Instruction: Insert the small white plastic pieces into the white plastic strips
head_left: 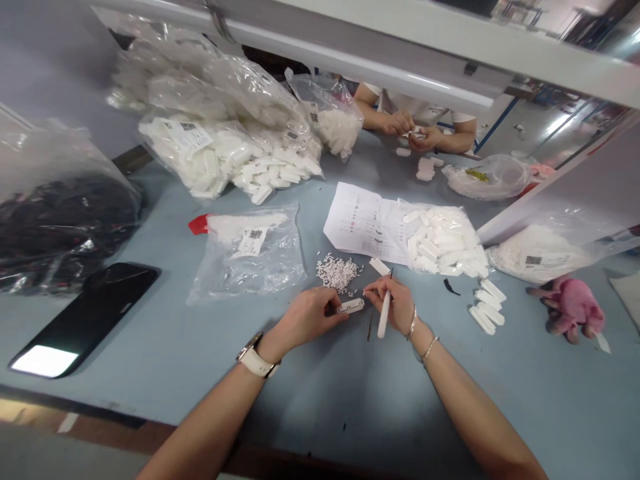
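My left hand (314,313) is closed on the end of a small white plastic strip (351,306) with a row of dark marks or holes along it. Across from it, my right hand (395,300) has a slim white-handled tool (384,316) tucked in its grip, the dark tip pointing away from me. Its thumb and forefinger pinch together near the strip's right end; any tiny piece between them is too small to make out. Just beyond both hands lies a pile of tiny white pieces (338,272). A single white strip (379,267) rests behind my right hand.
Clear bags of white parts (443,240) and a flat plastic bag (250,250) lie around. Several white strips (487,307) and a pink plush toy (575,308) are at right, a black phone-like slab (85,320) at left. Opposite, another person's hands (413,130) handle white parts.
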### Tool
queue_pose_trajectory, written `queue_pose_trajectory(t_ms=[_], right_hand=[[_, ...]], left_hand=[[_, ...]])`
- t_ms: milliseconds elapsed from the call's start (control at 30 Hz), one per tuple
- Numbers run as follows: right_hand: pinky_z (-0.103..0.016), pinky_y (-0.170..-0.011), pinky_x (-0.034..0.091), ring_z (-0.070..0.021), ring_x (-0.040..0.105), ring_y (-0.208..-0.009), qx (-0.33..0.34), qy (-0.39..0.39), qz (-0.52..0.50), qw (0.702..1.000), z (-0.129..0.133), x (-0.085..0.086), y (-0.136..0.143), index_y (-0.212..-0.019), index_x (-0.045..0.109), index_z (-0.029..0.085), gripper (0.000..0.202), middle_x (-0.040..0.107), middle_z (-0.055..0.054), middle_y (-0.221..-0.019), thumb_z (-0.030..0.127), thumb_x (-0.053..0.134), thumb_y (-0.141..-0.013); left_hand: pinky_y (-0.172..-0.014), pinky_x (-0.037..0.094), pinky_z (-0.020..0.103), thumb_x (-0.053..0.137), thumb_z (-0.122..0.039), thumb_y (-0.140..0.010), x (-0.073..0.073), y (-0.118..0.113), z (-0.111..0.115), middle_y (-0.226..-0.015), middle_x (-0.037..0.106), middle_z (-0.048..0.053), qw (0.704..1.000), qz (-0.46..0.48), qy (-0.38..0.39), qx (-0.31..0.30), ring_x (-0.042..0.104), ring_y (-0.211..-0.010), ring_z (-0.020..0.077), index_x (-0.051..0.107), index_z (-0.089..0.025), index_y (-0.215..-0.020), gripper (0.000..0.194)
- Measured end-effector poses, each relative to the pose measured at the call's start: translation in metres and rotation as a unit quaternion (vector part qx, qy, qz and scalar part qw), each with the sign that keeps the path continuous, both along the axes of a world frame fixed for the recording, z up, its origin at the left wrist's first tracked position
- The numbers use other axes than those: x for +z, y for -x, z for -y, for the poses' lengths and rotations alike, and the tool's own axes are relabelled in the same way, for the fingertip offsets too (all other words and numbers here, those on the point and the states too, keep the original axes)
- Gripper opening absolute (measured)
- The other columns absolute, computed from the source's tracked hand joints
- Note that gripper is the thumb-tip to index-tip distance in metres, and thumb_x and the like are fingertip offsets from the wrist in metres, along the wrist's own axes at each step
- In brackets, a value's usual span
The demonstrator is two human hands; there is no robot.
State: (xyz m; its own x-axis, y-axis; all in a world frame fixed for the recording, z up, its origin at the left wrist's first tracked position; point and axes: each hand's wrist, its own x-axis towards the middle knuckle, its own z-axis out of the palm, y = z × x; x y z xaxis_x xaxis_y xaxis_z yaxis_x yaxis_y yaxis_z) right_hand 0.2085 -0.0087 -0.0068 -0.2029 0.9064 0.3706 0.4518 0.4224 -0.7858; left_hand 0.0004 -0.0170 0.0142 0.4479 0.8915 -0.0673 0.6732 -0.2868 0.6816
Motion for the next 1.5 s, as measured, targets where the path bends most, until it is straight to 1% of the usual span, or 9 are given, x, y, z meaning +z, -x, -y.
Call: queue_pose_trajectory(t_ms=[200,433,733,800,1000,1133,1267,1367,1500], right_hand=[[-0.029,-0.064,0.049,-0.0154,0.062,-0.068,0.068,0.005,-0.004,0.998,0.005,0.012,0.001,-0.058,0.032,0.023,0.034,0.071,-0.003,-0.071,0.020,0.060,-0.077],[-0.027,-0.060,0.049,-0.0153,0.058,-0.067,0.087,-0.086,0.096,0.988,0.005,0.009,0.001,-0.059,0.039,0.023,0.026,0.067,0.000,-0.065,0.015,0.054,-0.078],[-0.029,-0.059,0.048,-0.0205,0.058,-0.072,0.123,-0.210,0.319,0.916,0.013,0.018,0.003,-0.072,0.060,0.018,0.021,0.058,-0.004,-0.058,0.007,0.045,-0.082],[-0.029,-0.060,0.049,-0.0213,0.059,-0.074,0.124,-0.211,0.307,0.920,0.014,0.018,0.003,-0.078,0.063,0.018,0.020,0.059,-0.004,-0.059,0.008,0.045,-0.082],[-0.030,-0.067,0.052,-0.0173,0.060,-0.067,0.111,-0.167,0.161,0.967,0.010,0.017,-0.002,-0.089,0.062,0.022,0.022,0.059,0.002,-0.053,0.009,0.049,-0.077],[-0.029,-0.066,0.052,-0.0166,0.060,-0.066,0.102,-0.157,0.136,0.973,0.010,0.016,-0.003,-0.083,0.062,0.024,0.021,0.056,0.003,-0.051,0.009,0.049,-0.076],[-0.029,-0.066,0.052,-0.0176,0.060,-0.068,0.135,-0.178,0.166,0.961,0.010,0.012,-0.001,-0.082,0.061,0.023,0.019,0.056,0.002,-0.051,0.010,0.049,-0.076],[-0.030,-0.064,0.052,-0.0183,0.060,-0.067,0.126,-0.189,0.183,0.956,0.010,0.010,0.000,-0.072,0.058,0.022,0.014,0.058,0.000,-0.053,0.011,0.049,-0.075],[-0.028,-0.059,0.050,-0.0174,0.061,-0.068,0.092,-0.108,0.100,0.985,0.010,0.008,0.003,-0.059,0.044,0.023,0.020,0.063,-0.002,-0.061,0.008,0.050,-0.071]], left_hand=[[-0.054,0.034,0.027,0.060,-0.033,-0.076,-0.005,0.001,0.000,-0.064,0.057,-0.001,1.000,0.001,-0.013,0.004,0.049,-0.058,0.0139,0.054,-0.020,-0.067,0.017],[-0.055,0.034,0.026,0.061,-0.030,-0.077,-0.003,0.000,0.001,-0.065,0.056,-0.001,1.000,-0.003,-0.006,-0.003,0.049,-0.060,0.0134,0.056,-0.017,-0.069,0.016],[-0.056,0.033,0.025,0.060,-0.034,-0.076,-0.003,0.000,0.000,-0.065,0.058,-0.001,1.000,-0.018,-0.013,-0.001,0.050,-0.060,0.0130,0.053,-0.017,-0.067,0.020],[-0.055,0.033,0.025,0.060,-0.034,-0.076,-0.003,0.000,0.000,-0.065,0.058,-0.001,1.000,-0.016,-0.012,0.001,0.050,-0.060,0.0129,0.054,-0.017,-0.067,0.020],[-0.054,0.034,0.025,0.059,-0.033,-0.076,-0.006,0.001,0.000,-0.064,0.057,-0.002,1.000,-0.001,-0.015,-0.001,0.049,-0.058,0.0123,0.055,-0.018,-0.068,0.018],[-0.054,0.034,0.026,0.060,-0.032,-0.076,-0.005,0.001,0.000,-0.063,0.057,-0.001,1.000,-0.001,-0.015,0.001,0.049,-0.057,0.0125,0.056,-0.019,-0.068,0.017],[-0.054,0.035,0.026,0.059,-0.032,-0.077,-0.004,0.000,0.001,-0.064,0.058,-0.001,1.000,-0.001,-0.009,0.008,0.049,-0.058,0.0129,0.055,-0.019,-0.068,0.017],[-0.054,0.034,0.027,0.059,-0.033,-0.077,-0.003,0.000,0.001,-0.062,0.057,-0.001,1.000,0.001,-0.014,0.010,0.049,-0.057,0.0132,0.054,-0.019,-0.066,0.018],[-0.054,0.034,0.026,0.060,-0.033,-0.077,-0.004,0.000,0.000,-0.063,0.057,-0.001,1.000,-0.002,-0.007,0.003,0.049,-0.058,0.0131,0.055,-0.018,-0.068,0.017]])
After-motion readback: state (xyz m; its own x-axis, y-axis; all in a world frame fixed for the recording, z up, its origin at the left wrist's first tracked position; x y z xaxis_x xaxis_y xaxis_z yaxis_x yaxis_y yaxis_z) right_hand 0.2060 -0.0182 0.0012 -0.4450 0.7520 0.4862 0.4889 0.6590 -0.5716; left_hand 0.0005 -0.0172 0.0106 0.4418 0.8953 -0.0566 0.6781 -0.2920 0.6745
